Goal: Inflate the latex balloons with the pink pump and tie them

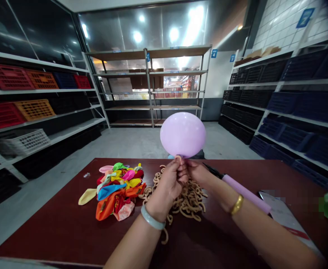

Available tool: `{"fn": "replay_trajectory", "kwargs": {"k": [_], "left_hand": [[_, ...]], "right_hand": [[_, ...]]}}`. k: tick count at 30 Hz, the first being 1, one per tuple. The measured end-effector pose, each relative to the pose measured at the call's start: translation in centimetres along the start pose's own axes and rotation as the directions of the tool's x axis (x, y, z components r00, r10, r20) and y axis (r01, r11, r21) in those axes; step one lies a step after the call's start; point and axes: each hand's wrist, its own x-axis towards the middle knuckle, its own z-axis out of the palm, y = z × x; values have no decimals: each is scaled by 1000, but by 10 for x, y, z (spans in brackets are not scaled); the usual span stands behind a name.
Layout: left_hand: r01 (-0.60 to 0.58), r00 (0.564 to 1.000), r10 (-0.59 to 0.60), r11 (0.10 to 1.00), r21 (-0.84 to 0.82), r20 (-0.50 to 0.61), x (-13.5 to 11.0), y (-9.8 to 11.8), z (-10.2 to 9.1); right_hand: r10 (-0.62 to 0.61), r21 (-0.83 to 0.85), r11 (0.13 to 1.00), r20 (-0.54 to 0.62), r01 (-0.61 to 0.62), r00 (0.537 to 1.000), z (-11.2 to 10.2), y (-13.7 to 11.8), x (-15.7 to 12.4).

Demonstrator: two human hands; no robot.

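Gripping neck [184, 155] under balloon [183, 133] with left hand [168, 183], right hand [197, 172], both clenched | likely handling light, soft, poppable | holding best at neck

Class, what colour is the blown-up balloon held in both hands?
The balloon is pale lilac; head view shows it best.

A dark red table [54, 231] holds a heap of flat balloons [119, 190] in many colours. One yellow balloon [86, 196] lies just left of the heap. Beside the heap is a pile of tan hooks [187, 201]. A purple pump [245, 194] and a paper [284, 216] lie on the right.
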Motion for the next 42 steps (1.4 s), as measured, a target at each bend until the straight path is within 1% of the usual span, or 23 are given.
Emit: {"fn": "replay_trajectory", "kwargs": {"k": [3, 5, 7, 9, 11, 13, 15, 16, 17, 19, 20, 22, 23, 25, 27, 30, 33, 36, 40, 42], "left_hand": [[91, 995, -88, 994, -65, 48, 4, 0, 3], [142, 988, -139, 989, -41, 67, 5, 3, 1], [146, 988, -147, 989, 25, 47, 5, 6, -3], [101, 995, -101, 990, 103, 0, 7, 6, -9], [32, 998, -21, 980, 196, -57, 10, 1, -18], [-44, 989, 87, 949, 313, -122, 15, -6, -27], [-130, 957, 232, 879, 459, -174, 21, -13, -36], [-174, 931, 317, 820, 545, -180, 23, -16, -40], [-214, 899, 404, 739, 639, -167, 25, -18, -43], [-256, 841, 535, 528, 809, -83, 26, -20, -49], [-261, 822, 569, 421, 869, -29, 25, -21, -51], [-263, 810, 582, 252, 931, 72, 21, -23, -53], [-274, 810, 574, 190, 943, 119, 19, -25, -53], [-304, 804, 560, 97, 948, 200, 15, -29, -52], [-318, 794, 559, 48, 947, 238, 13, -34, -51], [-280, 786, 580, 26, 960, 214, 12, -38, -49], [-264, 779, 585, -24, 964, 228, 11, -40, -47], [-311, 773, 560, -76, 947, 299, 8, -40, -44], [-343, 779, 510, -138, 929, 364, 2, -39, -38], [-344, 790, 493, -139, 929, 366, 0, -38, -35]], "right_hand": [[30, 171, 985, 33, -36, 999, 10, 2, 6], [55, 240, 969, 40, -63, 998, 8, 3, 5], [82, 276, 957, 16, -84, 996, 1, 6, 1], [106, 284, 954, -29, -94, 994, -7, 9, -5], [124, 278, 955, -71, -100, 990, -13, 10, -10], [95, 206, 976, -107, -72, 990, -15, 10, -15], [-11, 27, 1000, -150, 15, 989, -13, 8, -18], [-93, -92, 993, -173, 78, 980, -11, 6, -19], [-187, -208, 967, -187, 147, 965, -8, 5, -21], [-363, -372, 887, -195, 273, 911, -3, 2, -26], [-438, -416, 847, -191, 331, 878, -1, 0, -29], [-542, -440, 790, -178, 426, 821, 1, -3, -36], [-571, -431, 776, -170, 460, 803, 1, -5, -39], [-600, -397, 765, -154, 506, 785, -2, -8, -44], [-609, -376, 761, -132, 529, 782, -7, -8, -47], [-615, -383, 756, -140, 530, 776, -12, -7, -47], [-593, -403, 777, -208, 484, 778, -15, -5, -46], [-547, -389, 814, -260, 432, 796, -15, -5, -47], [-513, -409, 831, -297, 378, 806, -19, -8, -48], [-510, -430, 826, -296, 364, 808, -22, -10, -48]]}}
